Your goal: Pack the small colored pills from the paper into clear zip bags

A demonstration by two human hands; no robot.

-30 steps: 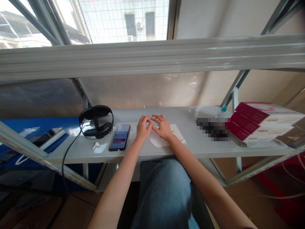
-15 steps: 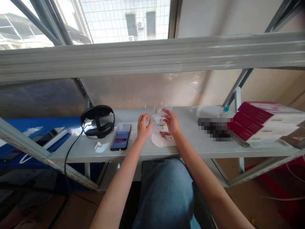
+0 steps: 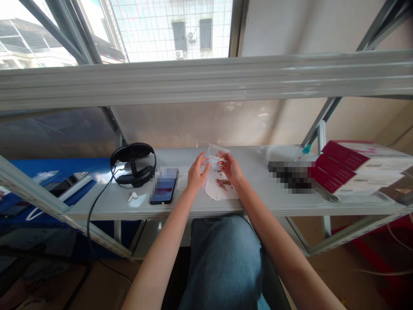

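At the middle of the grey shelf [image 3: 258, 202], your left hand [image 3: 195, 173] and right hand [image 3: 231, 168] pinch a small clear bag [image 3: 214, 159] between closed fingertips, holding it above a white sheet [image 3: 215, 192] so the dark red beads [image 3: 223, 183] stay gathered there.

phone [image 3: 164, 186] left of hands, headphones [image 3: 133, 165] further left

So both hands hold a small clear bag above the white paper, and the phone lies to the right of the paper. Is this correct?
Not quite. The head view shows the phone lying left of the white paper, beside the headphones. Both the left hand and right hand do hold the small clear bag.
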